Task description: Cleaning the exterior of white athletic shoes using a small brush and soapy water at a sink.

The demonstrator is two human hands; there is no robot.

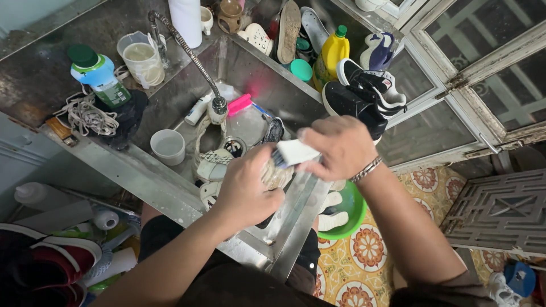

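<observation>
Woven beige shoe (277, 173), over steel sink's front edge (170, 190): our left hand (247, 190) clasps it, right hand (335, 148) grips white-handled brush (296, 152); scrubbing looks midway, rinsing left.

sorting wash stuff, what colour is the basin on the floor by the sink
Bright green basin, seen in the head view, with white soles inside.

A blue plastic bottle with a dark green cap and green label (99, 77) stands on the steel counter left of the sink; a yellow, green-capped bottle (331, 54) stands behind it among shoes.
</observation>
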